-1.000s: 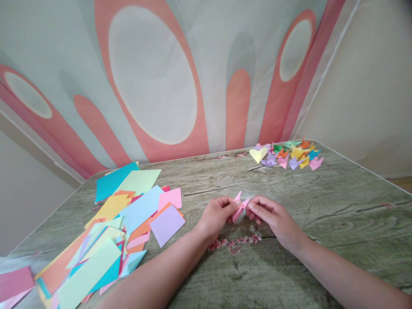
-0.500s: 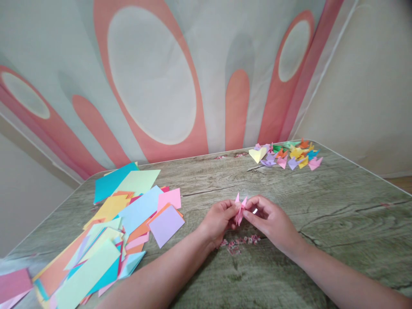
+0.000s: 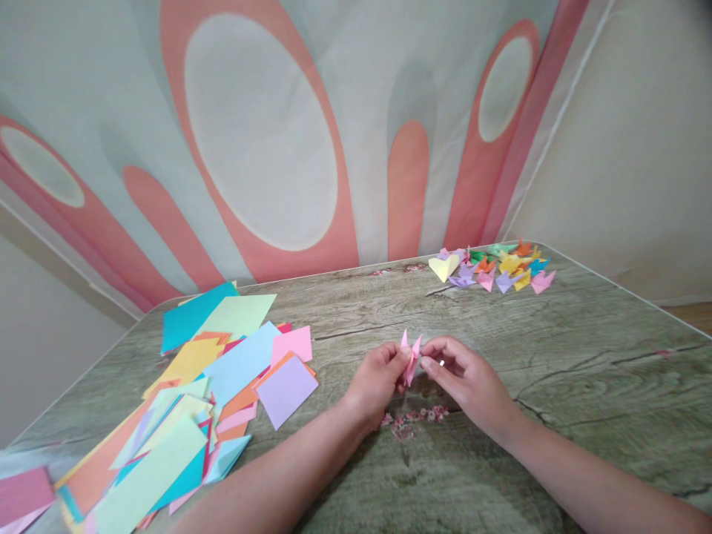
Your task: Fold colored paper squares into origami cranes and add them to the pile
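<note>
A small pink folded-paper crane (image 3: 411,362), with two thin points standing up, is pinched between the thumb and fingers of my left hand (image 3: 381,378). It is held over the middle of the table. My right hand (image 3: 464,378) hovers just to the right of the paper, thumb and forefinger curled with their tips slightly apart. Nothing I can make out is between those tips. A small bright white spot shows between the right fingers; what it is I cannot tell.
On the left lies a spread pile of coloured paper sheets (image 3: 233,363), a lilac square (image 3: 288,391) at its near right edge. Several finished paper cranes (image 3: 507,280) cluster at the far right, beside a pale yellow folded piece (image 3: 443,267). Everything rests on a wood-patterned table (image 3: 589,371).
The right fingertips have come away from the pink paper crane, leaving a small gap. My left hand has shifted slightly left with the crane.
</note>
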A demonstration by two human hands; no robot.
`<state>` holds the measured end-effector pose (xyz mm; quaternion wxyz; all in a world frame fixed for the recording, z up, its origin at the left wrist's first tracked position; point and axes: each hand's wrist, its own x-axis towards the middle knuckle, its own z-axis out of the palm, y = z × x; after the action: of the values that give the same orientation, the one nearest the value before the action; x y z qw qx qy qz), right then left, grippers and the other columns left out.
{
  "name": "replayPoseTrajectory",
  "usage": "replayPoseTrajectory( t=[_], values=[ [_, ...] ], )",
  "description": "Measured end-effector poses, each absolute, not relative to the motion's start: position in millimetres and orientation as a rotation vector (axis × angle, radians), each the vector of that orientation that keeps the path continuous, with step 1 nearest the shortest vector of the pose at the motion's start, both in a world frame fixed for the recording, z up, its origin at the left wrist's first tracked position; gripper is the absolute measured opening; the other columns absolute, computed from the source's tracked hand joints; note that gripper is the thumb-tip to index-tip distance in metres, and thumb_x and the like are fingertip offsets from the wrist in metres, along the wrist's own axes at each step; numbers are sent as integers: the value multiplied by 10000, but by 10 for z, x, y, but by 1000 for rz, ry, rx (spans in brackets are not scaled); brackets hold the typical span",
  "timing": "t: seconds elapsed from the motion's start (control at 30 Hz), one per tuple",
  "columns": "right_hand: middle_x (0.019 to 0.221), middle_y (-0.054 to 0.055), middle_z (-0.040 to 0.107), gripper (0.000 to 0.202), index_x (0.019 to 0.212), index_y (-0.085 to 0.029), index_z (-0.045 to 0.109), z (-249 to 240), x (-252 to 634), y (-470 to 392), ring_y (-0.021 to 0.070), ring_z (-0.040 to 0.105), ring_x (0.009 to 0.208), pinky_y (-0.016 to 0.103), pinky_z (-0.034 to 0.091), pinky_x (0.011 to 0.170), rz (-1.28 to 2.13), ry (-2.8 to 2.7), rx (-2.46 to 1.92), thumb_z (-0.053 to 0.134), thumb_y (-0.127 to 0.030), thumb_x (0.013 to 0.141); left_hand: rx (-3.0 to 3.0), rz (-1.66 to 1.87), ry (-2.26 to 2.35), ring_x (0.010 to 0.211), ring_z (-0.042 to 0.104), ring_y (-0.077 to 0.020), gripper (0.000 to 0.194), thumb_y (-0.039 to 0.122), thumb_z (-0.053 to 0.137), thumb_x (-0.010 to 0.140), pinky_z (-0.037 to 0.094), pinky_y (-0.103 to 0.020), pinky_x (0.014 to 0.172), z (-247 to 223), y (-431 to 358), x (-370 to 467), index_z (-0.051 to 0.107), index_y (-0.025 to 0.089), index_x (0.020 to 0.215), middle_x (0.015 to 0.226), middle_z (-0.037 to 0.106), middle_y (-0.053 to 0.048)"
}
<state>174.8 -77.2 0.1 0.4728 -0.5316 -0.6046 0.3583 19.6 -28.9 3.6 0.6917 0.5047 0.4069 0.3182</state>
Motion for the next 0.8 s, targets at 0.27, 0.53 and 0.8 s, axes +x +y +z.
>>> replayPoseTrajectory(
  t=[0.27, 0.53, 0.8],
  values=[
    [835, 16, 648, 72, 886, -226, 589, 9, 1717, -786, 163, 596, 733, 268, 464, 645, 771, -1534, -1323, 561, -286, 859, 1148, 719, 879, 487, 385, -63, 384, 497, 621, 772, 292, -202, 491, 50, -279, 198, 525, 137, 682, 566, 489, 25],
    [814, -8, 654, 47, 849, -230, 612, -4, 1707, -779, 144, 589, 677, 254, 450, 603, 639, -1570, -1406, 582, -206, 821, 1303, 696, 953, 497, 385, -74, 382, 509, 598, 785, 277, -210, 499, 67, -299, 181, 553, 138, 708, 567, 495, 30],
    [813, 8, 673, 55, 782, -218, 631, 43, 1707, -775, 159, 596, 683, 264, 457, 607, 801, -1475, -1423, 595, -255, 803, 1436, 757, 1064, 529, 392, -87, 319, 445, 568, 816, 315, -209, 539, 59, -311, 208, 558, 150, 696, 579, 492, 33]
  ],
)
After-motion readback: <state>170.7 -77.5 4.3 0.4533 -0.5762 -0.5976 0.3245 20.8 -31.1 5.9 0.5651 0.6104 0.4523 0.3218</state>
